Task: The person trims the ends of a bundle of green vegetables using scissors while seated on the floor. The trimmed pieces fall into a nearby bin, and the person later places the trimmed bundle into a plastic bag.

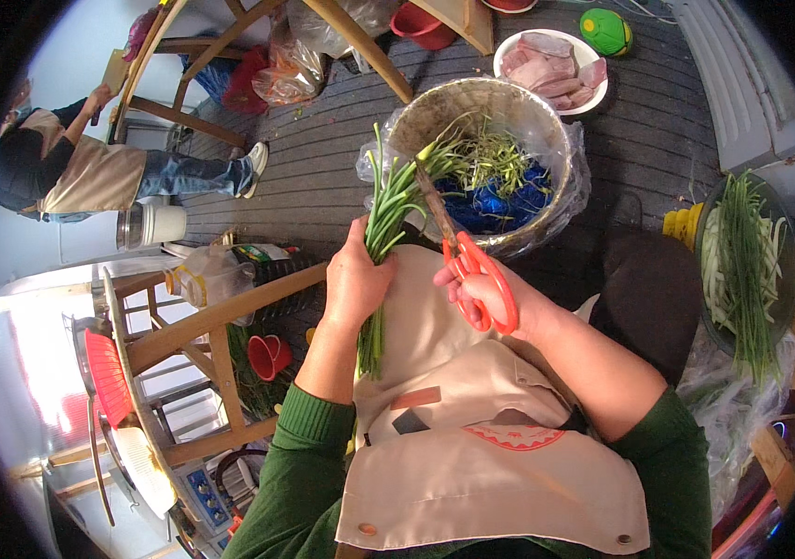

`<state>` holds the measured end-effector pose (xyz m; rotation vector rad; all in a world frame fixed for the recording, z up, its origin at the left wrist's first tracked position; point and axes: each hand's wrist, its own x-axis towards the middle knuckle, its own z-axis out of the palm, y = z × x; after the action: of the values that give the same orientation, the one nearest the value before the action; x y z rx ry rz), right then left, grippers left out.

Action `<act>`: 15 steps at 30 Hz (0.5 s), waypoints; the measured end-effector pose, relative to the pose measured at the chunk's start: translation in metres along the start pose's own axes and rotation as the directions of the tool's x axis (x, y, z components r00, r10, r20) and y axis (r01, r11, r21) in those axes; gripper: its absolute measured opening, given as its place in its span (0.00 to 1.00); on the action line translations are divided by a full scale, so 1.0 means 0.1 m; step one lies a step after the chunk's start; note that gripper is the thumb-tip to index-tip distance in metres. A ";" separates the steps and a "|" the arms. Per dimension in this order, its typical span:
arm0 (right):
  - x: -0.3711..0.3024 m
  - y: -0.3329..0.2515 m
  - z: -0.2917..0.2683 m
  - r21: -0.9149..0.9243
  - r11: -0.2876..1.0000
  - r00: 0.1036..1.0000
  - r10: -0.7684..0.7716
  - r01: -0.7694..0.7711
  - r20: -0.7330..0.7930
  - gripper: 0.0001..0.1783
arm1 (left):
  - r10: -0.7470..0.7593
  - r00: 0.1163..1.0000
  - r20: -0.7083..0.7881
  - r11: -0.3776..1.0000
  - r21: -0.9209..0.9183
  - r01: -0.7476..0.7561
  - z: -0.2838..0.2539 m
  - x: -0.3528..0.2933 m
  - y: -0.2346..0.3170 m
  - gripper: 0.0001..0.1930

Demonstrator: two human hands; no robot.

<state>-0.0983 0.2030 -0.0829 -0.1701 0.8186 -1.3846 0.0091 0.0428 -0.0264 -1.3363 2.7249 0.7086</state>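
My left hand [357,279] is wrapped round a bunch of long green stalks [394,212], which look like garlic scapes. Their lower ends hang down in front of my beige apron [500,447]. In my right hand [489,287] is a pair of scissors [509,307] with orange-red handles, my fingers through the loops. The blades point up and away and touch the upper ends of the stalks; whether they are closed on one cannot be made out. Just beyond stands a round bin [561,210] lined with clear plastic, holding green trimmings [495,158] over blue plastic.
At the right, a dark basin [716,328] holds long green stalks and pale strips. A white bowl [593,105] of pale pinkish meat stands behind the bin. Wooden table legs [360,47] and a wooden frame [230,317] flank me. Another person [81,168] holds a cleaver, far left.
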 end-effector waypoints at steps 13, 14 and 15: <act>-0.06 0.09 0.07 -0.035 0.978 0.976 -0.209 0.207 -0.054 0.07 | 0.017 1.000 0.017 0.999 -0.033 -0.016 0.00 0.07 -0.11 0.26; -0.06 0.08 0.06 -0.059 0.973 0.973 -0.227 0.224 -0.045 0.07 | 0.027 1.000 0.012 0.998 -0.055 -0.026 0.00 0.07 -0.13 0.26; -0.07 0.08 0.06 -0.098 0.973 0.974 -0.216 0.210 -0.064 0.07 | 0.023 1.000 0.020 0.997 -0.067 -0.022 0.00 0.09 -0.15 0.24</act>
<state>-0.0886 0.2090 -0.0803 -0.2849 0.9469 -1.5636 0.0147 0.0287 -0.0341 -1.3050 2.7275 0.8178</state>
